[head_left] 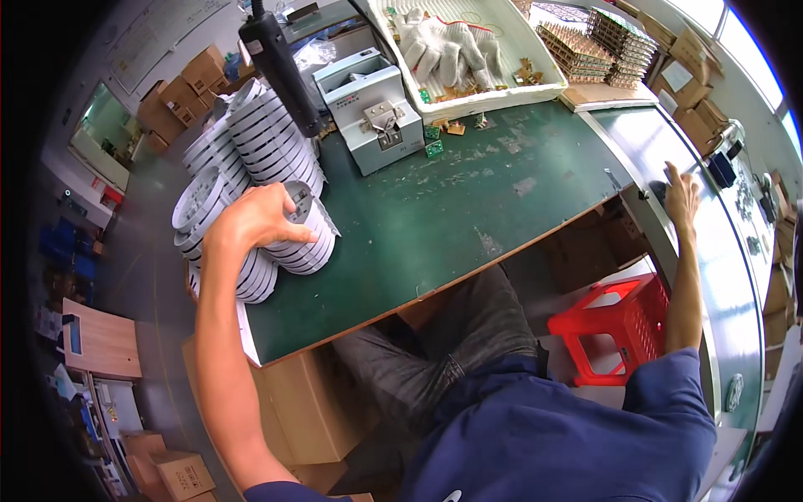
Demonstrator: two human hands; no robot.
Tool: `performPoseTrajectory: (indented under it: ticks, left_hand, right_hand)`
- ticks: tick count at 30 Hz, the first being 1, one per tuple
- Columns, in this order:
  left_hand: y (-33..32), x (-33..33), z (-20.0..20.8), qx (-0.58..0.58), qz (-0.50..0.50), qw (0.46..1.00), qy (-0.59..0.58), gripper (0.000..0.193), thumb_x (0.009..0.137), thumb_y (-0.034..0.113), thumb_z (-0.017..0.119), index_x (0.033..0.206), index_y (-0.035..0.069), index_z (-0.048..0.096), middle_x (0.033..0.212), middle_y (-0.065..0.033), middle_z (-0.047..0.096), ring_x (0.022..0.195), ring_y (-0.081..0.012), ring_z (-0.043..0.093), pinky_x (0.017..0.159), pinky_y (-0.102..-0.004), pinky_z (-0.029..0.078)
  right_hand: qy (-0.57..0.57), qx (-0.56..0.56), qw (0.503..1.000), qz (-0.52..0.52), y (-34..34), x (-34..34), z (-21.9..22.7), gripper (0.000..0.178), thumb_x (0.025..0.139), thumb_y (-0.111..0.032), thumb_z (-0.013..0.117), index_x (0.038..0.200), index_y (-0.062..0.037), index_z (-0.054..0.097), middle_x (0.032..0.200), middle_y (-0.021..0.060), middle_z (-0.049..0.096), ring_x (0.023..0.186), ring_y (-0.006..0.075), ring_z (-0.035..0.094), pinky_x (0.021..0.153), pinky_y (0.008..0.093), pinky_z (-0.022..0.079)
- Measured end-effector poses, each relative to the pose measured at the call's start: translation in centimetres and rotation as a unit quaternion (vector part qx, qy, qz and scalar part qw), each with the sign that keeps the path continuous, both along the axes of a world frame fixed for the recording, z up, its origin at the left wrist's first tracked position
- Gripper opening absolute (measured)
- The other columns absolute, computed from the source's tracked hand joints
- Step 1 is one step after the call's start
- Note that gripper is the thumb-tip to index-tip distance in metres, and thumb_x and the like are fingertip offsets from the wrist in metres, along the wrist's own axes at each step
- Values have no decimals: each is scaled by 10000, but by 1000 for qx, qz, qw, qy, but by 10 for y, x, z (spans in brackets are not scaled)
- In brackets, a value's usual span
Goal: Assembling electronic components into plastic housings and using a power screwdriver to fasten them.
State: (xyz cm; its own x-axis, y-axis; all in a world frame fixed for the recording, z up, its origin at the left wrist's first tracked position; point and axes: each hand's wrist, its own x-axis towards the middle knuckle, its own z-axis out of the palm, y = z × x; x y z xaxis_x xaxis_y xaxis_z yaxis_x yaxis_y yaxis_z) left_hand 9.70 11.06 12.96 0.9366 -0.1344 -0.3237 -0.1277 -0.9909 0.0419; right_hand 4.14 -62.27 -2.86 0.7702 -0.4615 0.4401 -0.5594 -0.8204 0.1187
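Note:
Stacks of white round cup-like housings (272,138) stand at the table's left end. My left hand (255,219) reaches over the near stack, thumb and fingers curved around the rim of its top white round housing (303,203). Small grey parts show inside that housing. Far to the right, my right hand (682,197) is over a shiny metal-edged surface (648,138), its index finger stretched out and the other fingers bent. A dark patch lies beside those fingers; whether it is an object or a shadow is unclear.
Behind the green table (401,226) stand a grey benchtop machine (368,109) and a white tray (535,88) holding gloves. Small green circuit boards (433,149) lie beside the machine. A black cylindrical tool (280,67) hangs above. Stacked boards (619,46) and a red stool (615,330) are rightward.

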Motion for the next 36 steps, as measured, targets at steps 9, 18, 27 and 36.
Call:
performPoseTrajectory:
  ticks: [9,18,27,36]
  left_hand:
    - [1,-7,5,-27,52,998,-37,917,608,608,920,1212,-8,612,1251,-266,562,1153,-360,612,1009,-424,504]
    - [-39,-107,20,-327,-9,926,-189,657,729,375,897,1164,17,560,1240,-143,636,1116,-288,625,1019,-386,471]
    - [-79,-117,-139,-880,30,469,70,1151,802,738,703,1597,28,268,1603,-343,288,1359,-483,497,1071,-597,497]
    - [-74,-110,-156,-945,32,294,142,1028,922,777,452,1533,-45,362,1460,-404,455,1211,-476,622,949,-501,582]
  right_hand:
    - [-57,270,820,501,257,92,61,371,1027,-204,589,1387,-121,626,1364,140,658,1273,307,604,1105,424,447]
    - [-103,190,822,527,363,170,-34,325,989,-196,624,1295,-89,640,1212,181,643,1140,386,594,1027,454,468]
    - [-67,229,716,656,375,97,-9,260,997,-139,623,1241,-59,665,1203,145,658,1152,352,611,1009,423,483]
    - [-88,191,763,611,356,107,-10,282,931,-40,679,1212,-42,660,1220,168,653,1129,375,638,953,429,528]
